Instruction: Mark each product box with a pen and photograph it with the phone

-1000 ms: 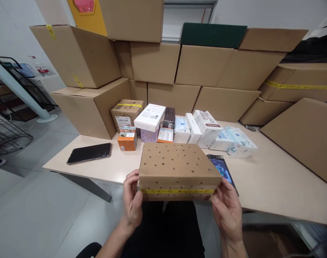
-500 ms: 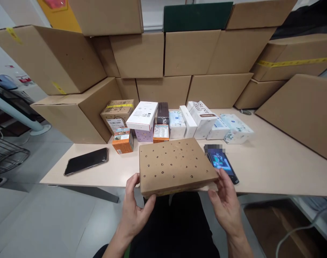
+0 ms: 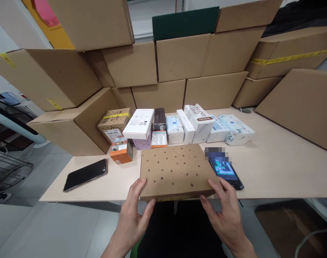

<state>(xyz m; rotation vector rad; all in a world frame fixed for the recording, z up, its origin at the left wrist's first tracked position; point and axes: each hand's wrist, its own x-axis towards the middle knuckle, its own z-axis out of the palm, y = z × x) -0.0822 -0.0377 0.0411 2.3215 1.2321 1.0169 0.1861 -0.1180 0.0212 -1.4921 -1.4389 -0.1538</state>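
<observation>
Bordering the near edge of the desk (image 3: 276, 175), the dotted carton (image 3: 176, 168) is risking a fall if the left hand (image 3: 133, 211) and right hand (image 3: 224, 208), gripping its front corners, are slackening; rightward sliding is threatening the lit phone (image 3: 224, 170).

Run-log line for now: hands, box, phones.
left hand: on dotted box, front-left corner | right hand: on dotted box, front-right corner | dark phone: left of box | lit phone: right of box
</observation>
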